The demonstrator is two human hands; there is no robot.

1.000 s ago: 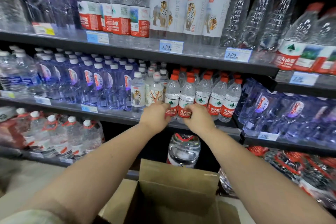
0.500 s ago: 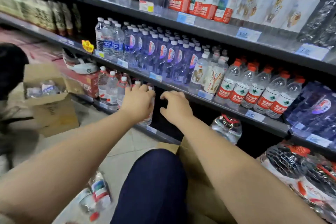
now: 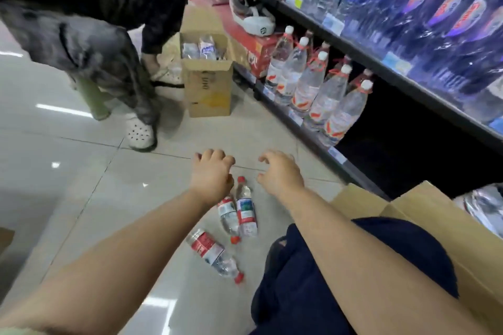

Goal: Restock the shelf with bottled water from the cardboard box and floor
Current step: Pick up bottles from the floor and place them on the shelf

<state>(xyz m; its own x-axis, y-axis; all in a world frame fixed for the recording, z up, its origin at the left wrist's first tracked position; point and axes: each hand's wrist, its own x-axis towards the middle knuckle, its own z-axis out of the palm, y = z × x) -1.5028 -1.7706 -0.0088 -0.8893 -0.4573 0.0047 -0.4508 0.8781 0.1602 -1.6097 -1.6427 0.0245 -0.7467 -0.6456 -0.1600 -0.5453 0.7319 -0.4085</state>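
The left hand (image 3: 211, 177) and right hand (image 3: 280, 174) hover above the floor (image 3: 81, 171), each grip loose and empty. Three water bottles (image 3: 246, 212) lie on the floor at six o'clock of the hands, with the cardboard box (image 3: 435, 226) at four o'clock.

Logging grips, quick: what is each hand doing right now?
Left hand: open, loosely curled, holding nothing.
Right hand: open, holding nothing.

Left grip (image 3: 212, 179) and right grip (image 3: 280, 174) — both extended forward, loosely curled.

Pale glossy floor tiles (image 3: 68, 198) with dark grout lines reflect streaks of ceiling light (image 3: 64, 110). Dark metal shelving (image 3: 362, 53) runs along the right side of the aisle.
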